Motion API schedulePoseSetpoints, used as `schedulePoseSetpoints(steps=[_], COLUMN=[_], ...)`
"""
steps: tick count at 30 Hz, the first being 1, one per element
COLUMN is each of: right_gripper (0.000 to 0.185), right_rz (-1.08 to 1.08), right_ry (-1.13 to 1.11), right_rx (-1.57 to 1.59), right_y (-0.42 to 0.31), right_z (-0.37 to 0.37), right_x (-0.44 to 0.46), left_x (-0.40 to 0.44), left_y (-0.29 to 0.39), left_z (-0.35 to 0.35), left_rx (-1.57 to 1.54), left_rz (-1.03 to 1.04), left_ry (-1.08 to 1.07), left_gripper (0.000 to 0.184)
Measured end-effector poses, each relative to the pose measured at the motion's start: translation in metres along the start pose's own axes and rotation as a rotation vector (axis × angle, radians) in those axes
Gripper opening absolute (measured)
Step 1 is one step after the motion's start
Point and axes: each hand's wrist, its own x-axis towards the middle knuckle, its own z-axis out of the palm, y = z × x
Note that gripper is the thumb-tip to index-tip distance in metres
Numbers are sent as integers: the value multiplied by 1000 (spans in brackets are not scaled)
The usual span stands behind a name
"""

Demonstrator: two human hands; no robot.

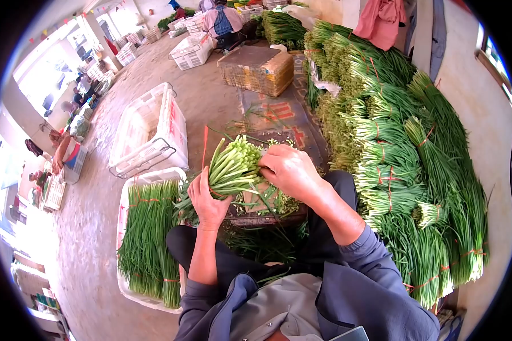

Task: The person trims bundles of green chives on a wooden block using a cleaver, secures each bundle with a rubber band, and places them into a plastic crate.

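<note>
The left hand (206, 200) had its fingers wrapped around a bunch (236, 165) of green stalks, close to a red band (215, 193). The right hand (293, 170) had its fingers drawn together in a pinch at the pale ends; whether they gripped a stalk, I cannot tell. Handling it well seemed to call for a firm but uncrushing left hold near the band, with the right fingertips working lightly at the ends so that no neighbouring stalks pulled loose. The bunch lay between the hands, inside the left fingers and just beside the right ones, pale ends tilted up and away from the body. Below was the low counter (284, 220), strewn with trimmings (284, 203). Farther out, a crate (122, 227) of upright-looking bunches (153, 241) stood on the left, and a big stack (389, 182) of banded greens lay on the right.
</note>
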Motion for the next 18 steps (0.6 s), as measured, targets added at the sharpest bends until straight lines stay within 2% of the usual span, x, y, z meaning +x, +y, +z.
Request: schedulePoseSetpoints(steps=[2,4,6,8,11,12,14,15,18], right_gripper=[10,5,6,6,13,20,26,30,26], right_rz=[-47,-40,248,578,574,464,645,637,757], right_ry=[-24,92,297,181,-45,-52,-119,-118,-209], right_rx=[-30,196,337,786,789,733,825,834,900], right_y=[7,9,9,15,-4,-6,-14,-15,-15], right_z=[4,5,-4,-20,-9,3,14,21,32], right_x=[-1,0,-2,-7,-16,-20,-18,-18,-19], left_x=[1,2,0,-3,-4,-3,-2,-2,-2], left_y=[0,-1,-4,-8,-13,-14,-13,-13,-15], left_z=[-2,-2,-2,-1,3,5,7,9,9], left_rx=[28,27,30,45,68,85,93,110,130], left_rz=[-7,-16,-36,-68,-79,-72,-45,-24,3], left_ry=[-44,-45,-41,-35,-47,-46,-39,-29,-15], left_gripper=[99,99,99,99,99,99,98,98,96])
